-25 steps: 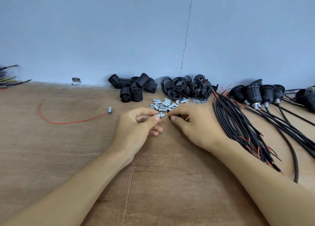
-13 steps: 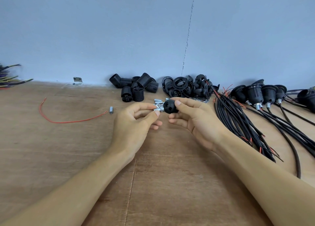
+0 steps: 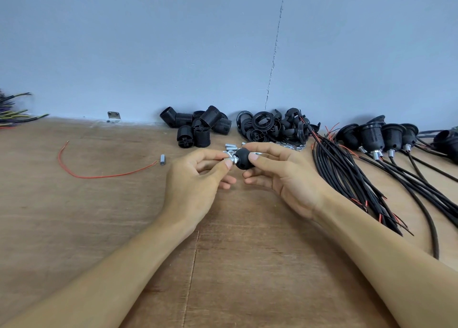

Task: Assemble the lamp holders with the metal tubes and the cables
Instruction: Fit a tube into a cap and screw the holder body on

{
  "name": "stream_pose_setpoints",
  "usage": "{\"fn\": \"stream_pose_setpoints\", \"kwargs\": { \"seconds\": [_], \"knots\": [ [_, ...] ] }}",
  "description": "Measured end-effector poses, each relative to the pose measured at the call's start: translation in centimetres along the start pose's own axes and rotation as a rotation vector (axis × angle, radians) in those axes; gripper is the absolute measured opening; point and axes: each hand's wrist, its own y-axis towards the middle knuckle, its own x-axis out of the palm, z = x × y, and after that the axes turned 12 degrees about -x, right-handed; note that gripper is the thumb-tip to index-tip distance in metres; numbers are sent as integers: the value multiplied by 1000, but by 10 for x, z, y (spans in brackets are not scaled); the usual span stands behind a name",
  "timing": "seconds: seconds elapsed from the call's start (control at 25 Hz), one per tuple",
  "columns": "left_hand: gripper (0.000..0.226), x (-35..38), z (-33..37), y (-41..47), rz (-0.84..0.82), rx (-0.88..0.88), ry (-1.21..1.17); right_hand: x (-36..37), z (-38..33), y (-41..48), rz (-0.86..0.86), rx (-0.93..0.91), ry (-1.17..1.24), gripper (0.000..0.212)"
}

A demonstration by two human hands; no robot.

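Raised off the table [image 3: 99, 228], my right hand [image 3: 292, 176] pinches the light, rigid lamp holder cap [image 3: 244, 159] by its dome, my left hand [image 3: 195, 186] the small, likely slippery metal tube [image 3: 230, 157].

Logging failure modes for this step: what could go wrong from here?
The short silver metal tube, pinched by the left hand, could slip or enter the round black plastic holder cap in the right hand crooked. If dropped, it would likely land among the loose silver tubes piled just behind.
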Motion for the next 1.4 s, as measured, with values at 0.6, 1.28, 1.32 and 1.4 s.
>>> {"fn": "stream_pose_setpoints", "kwargs": {
  "seconds": [0.6, 1.28, 1.32, 1.4],
  "knots": [
    [9, -1, 1, 0, -61, 6, -7, 7, -6, -4, -31, 4, -137, 30],
    [7, 2, 1, 0, -43, 52, -32, 3, -11, -3, -166, 209, -175, 89],
    [7, 1, 1, 0, -31, 51, -31, 2, -10, -4, -180, 194, -184, 83],
    [7, -1, 0, 2, -17, 40, -12, 3, -11, -4, -189, 148, -188, 73]
  ]
}}
